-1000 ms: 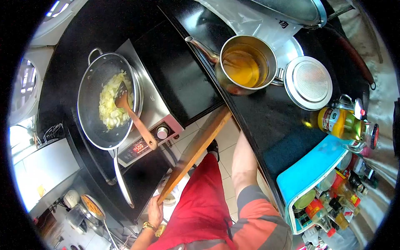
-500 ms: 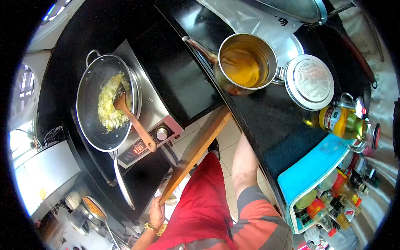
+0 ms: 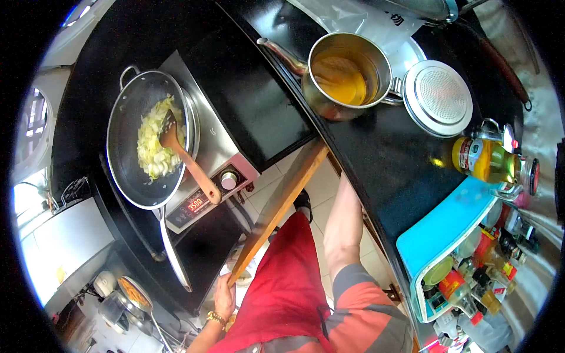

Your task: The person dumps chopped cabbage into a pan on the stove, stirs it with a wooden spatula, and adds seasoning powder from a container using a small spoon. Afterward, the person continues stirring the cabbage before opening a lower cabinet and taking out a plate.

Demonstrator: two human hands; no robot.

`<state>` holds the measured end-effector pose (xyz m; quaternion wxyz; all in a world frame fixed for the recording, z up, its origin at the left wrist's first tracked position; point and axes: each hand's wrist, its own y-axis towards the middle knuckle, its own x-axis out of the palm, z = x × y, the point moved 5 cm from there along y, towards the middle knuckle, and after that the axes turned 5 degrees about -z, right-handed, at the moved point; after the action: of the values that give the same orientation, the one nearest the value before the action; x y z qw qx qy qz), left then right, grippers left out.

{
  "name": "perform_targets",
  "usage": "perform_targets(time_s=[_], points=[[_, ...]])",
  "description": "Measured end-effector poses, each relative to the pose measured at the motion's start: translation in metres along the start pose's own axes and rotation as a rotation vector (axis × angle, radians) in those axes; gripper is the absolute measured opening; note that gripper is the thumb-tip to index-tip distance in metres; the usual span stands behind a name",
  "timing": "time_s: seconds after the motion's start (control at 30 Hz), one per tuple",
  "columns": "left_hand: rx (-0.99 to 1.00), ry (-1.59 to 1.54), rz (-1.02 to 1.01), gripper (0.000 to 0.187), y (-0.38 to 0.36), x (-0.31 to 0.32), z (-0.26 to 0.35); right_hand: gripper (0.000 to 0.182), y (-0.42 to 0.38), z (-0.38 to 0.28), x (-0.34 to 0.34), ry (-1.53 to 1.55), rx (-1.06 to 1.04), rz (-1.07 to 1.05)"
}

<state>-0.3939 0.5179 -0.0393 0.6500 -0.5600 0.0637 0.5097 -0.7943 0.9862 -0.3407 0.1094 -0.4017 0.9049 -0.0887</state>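
My left hand (image 3: 224, 299), with a gold bracelet at the wrist, is closed around the near end of a wooden-edged cabinet door (image 3: 282, 206) that stands swung out below the counter. My right forearm (image 3: 346, 226) reaches beneath the edge of the right-hand counter, which hides the hand. On the left, a wok (image 3: 126, 159) sits on an induction cooker (image 3: 220, 147) whose display reads 3500. Chopped pale-green vegetables (image 3: 156, 159) lie in the wok. A wooden spatula (image 3: 191, 167) rests in them, its handle across the rim.
A steel pot (image 3: 347, 109) of yellowish liquid stands on the right counter (image 3: 376, 170). Beside it are a perforated strainer lid (image 3: 438, 97), an oil bottle (image 3: 485, 160) and a blue bin (image 3: 447, 226) of bottles. The wok's handle (image 3: 172, 253) juts toward me.
The view has shifted slightly, and the right counter's things sit a little higher or lower in it. My left hand stays on the door, and my right arm is still under the counter.
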Motion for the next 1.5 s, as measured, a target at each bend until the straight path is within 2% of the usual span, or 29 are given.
perform_targets(time_s=[0.27,0.37,0.5,0.57,0.63,0.67,0.77,0.9,0.93,1.03,1.13,1.2,1.33,1.37,1.43,1.47,1.5], points=[[0.096,0.0,0.007,0.042,-0.004,0.006,-0.002,0.03,-0.014,-0.026,-0.014,0.282,-0.034,-0.117],[0.11,0.004,-0.01,0.041,-0.006,0.007,-0.003,0.029,-0.034,-0.038,-0.024,0.51,-0.088,-0.242],[0.143,0.019,-0.003,0.041,-0.008,0.005,-0.001,0.028,-0.079,-0.053,-0.042,0.809,-0.259,-0.489],[0.186,0.009,0.02,0.041,-0.007,0.002,0.001,0.027,-0.107,-0.067,-0.051,0.835,-0.222,-0.504],[0.215,0.009,0.04,0.043,-0.007,0.005,-0.007,0.023,-0.152,-0.118,-0.049,0.653,0.107,-0.3],[0.237,0.005,0.055,0.044,-0.007,0.005,-0.008,0.023,-0.164,-0.118,-0.056,0.651,0.192,-0.266],[0.267,0.043,0.072,0.043,-0.006,0.005,-0.013,0.023,-0.218,-0.132,-0.078,0.519,0.213,-0.204],[0.313,0.044,0.102,0.04,-0.008,0.002,-0.011,0.024,-0.276,-0.104,-0.112,0.448,0.378,-0.263],[0.328,0.048,0.112,0.04,-0.008,0.004,-0.014,0.024,-0.29,-0.1,-0.122,0.447,0.366,-0.258],[0.337,0.053,0.097,0.036,-0.009,0.005,-0.014,0.027,-0.336,-0.089,-0.152,0.303,0.459,-0.337],[0.366,0.063,0.083,0.037,-0.011,0.012,-0.018,0.029,-0.379,-0.095,-0.184,0.217,0.4,-0.415],[0.381,0.057,0.076,0.039,-0.013,0.017,-0.018,0.029,-0.399,-0.101,-0.206,0.157,0.409,-0.36],[0.322,0.107,-0.002,0.039,-0.022,0.029,-0.01,0.036,-0.427,-0.104,-0.265,-0.15,0.244,-0.195],[0.384,0.096,-0.012,0.038,-0.022,0.035,-0.01,0.032,-0.422,-0.074,-0.283,-0.325,0.11,-0.207],[0.446,0.117,-0.031,0.037,-0.019,0.05,-0.014,0.04,-0.433,-0.093,-0.318,-0.563,-0.105,-0.098],[0.43,0.101,-0.084,0.04,-0.023,0.054,-0.006,0.049,-0.455,-0.155,-0.334,-0.623,-0.189,0.019],[0.408,0.162,-0.106,0.041,-0.023,0.062,-0.004,0.058,-0.462,-0.166,-0.355,-0.673,-0.246,-0.027]])
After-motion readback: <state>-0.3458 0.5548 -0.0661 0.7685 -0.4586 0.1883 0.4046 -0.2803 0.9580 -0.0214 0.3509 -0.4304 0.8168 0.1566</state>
